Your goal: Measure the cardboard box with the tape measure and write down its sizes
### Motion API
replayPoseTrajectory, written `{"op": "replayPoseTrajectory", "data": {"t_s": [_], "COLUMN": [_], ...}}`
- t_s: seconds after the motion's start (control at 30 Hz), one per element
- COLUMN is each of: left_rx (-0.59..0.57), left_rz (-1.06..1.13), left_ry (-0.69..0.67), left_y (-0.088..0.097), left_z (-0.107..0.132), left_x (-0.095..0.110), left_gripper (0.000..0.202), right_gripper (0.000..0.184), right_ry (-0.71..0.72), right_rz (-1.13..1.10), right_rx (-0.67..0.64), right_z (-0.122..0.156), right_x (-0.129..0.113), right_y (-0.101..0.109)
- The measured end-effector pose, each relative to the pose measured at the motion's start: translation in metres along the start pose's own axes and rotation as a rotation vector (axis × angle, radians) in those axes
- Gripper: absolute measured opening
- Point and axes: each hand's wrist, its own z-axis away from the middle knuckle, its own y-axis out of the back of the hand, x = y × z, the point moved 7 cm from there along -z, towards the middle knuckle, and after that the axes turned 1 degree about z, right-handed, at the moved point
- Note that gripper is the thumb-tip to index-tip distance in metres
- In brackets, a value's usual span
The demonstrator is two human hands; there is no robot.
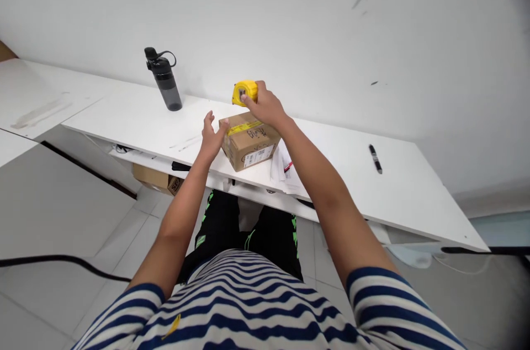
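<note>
A small cardboard box point(249, 147) sits on the white desk point(348, 162) in front of me, with a white label on its near side and writing on top. My right hand point(267, 107) is closed round a yellow tape measure point(244, 91), held just above the box's far edge. A short length of yellow tape point(244, 128) lies across the top of the box. My left hand point(212, 133) rests against the box's left end, thumb at the tape's near tip, fingers stretched upward.
A dark water bottle point(164, 80) stands at the back left of the desk by the wall. A black marker point(375, 158) lies to the right. Papers point(282, 169) lie beside the box. A cardboard box point(156, 179) sits under the desk. A black cable point(62, 260) crosses the floor.
</note>
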Motion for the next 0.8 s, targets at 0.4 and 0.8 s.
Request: {"op": "replayPoseTrajectory", "data": {"t_s": [0.4,0.8], "left_rx": [-0.229,-0.343], "left_rz": [-0.012,0.096], "left_ry": [0.033,0.145], "left_y": [-0.018,-0.028], "left_z": [-0.017,-0.018], "left_x": [-0.002,0.003], "left_gripper": [0.087,0.069], "right_gripper": [0.058,0.065], "right_ry": [0.037,-0.023], "right_rz": [0.174,0.065], "right_rx": [-0.114,0.014], "right_z": [0.020,0.025], "right_x": [0.001,0.011], "right_y": [-0.029,-0.029]}}
